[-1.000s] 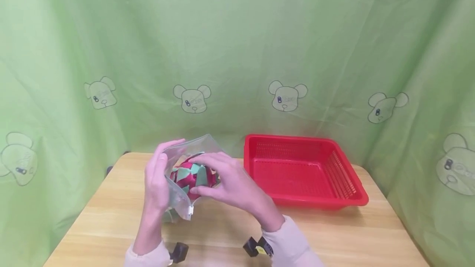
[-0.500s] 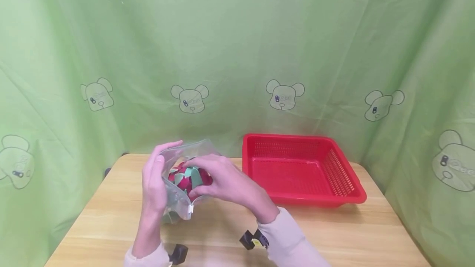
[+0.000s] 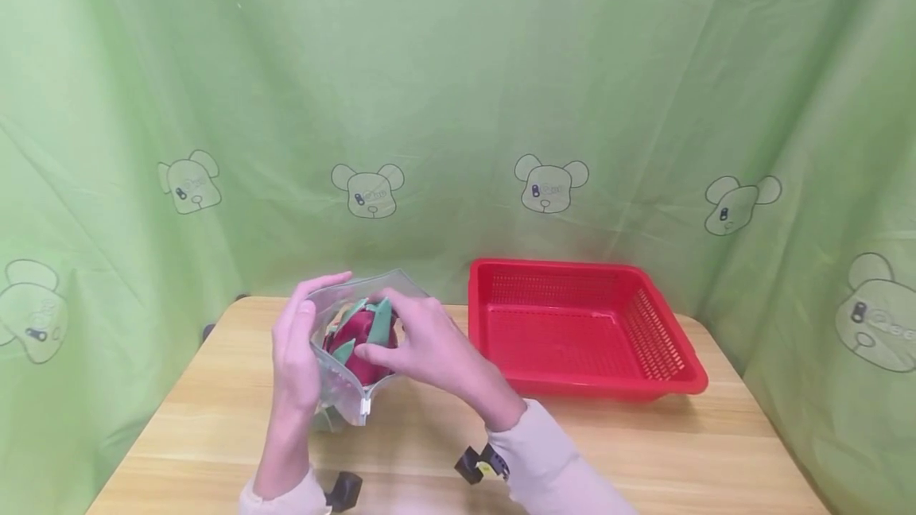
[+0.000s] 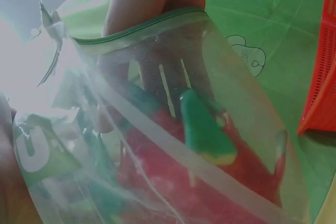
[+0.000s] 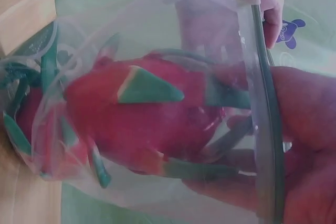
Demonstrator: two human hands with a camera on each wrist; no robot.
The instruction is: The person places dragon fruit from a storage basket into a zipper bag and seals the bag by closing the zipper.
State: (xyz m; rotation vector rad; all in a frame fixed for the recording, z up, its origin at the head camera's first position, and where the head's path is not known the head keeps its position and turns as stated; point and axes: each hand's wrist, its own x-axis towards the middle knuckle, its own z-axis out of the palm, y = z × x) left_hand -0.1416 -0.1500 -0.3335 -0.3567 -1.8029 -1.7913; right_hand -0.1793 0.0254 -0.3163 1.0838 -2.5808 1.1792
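My left hand (image 3: 296, 360) holds a clear zip bag (image 3: 343, 397) by one side of its mouth, thumb at the rim; in the left wrist view it shows only at the left edge. The bag's mouth gapes toward me, its white slider (image 3: 366, 406) at the near corner. My right hand (image 3: 429, 344) reaches inside and grips a red dragon fruit (image 5: 147, 108) with green scales by its stem end, thumb and fingers on either side. Farther down in the bag, a second dragon fruit (image 5: 31, 124) shows in the right wrist view.
A red plastic basket (image 3: 587, 384) with perforated walls stands on the wooden table (image 3: 680, 451), right of the hands. Behind hangs a green curtain (image 3: 458, 102) with bear heads printed on it. Small black devices (image 3: 343, 491) sit at both wrists.
My right hand has moved left with the dragon fruit, which now sits farther inside the bag and shows more plain red skin. My left hand has kept its hold on the bag.
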